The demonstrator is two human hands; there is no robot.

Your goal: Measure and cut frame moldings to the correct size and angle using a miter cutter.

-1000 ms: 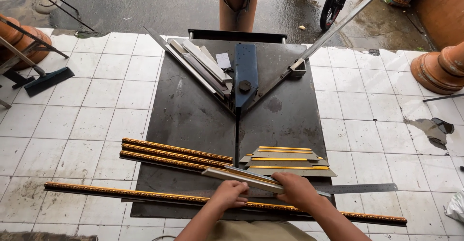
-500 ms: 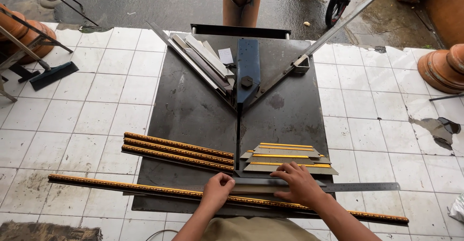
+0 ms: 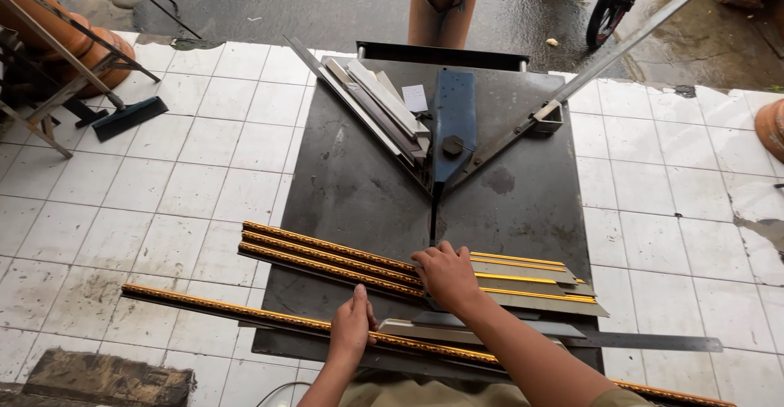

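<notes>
Head view: your left hand (image 3: 353, 331) grips the long gold-patterned moulding strip (image 3: 245, 313); your right hand (image 3: 445, 275) presses flat on shorter strips (image 3: 327, 257). Stiff, light, whippy; hold mid-length.

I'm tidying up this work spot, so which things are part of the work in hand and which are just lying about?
In hand:
left hand on long gold moulding strip
right hand on stacked gold strips
cut pieces
dark cutting plate

Lying about:
squeegee
clay pots
bicycle wheel
</notes>
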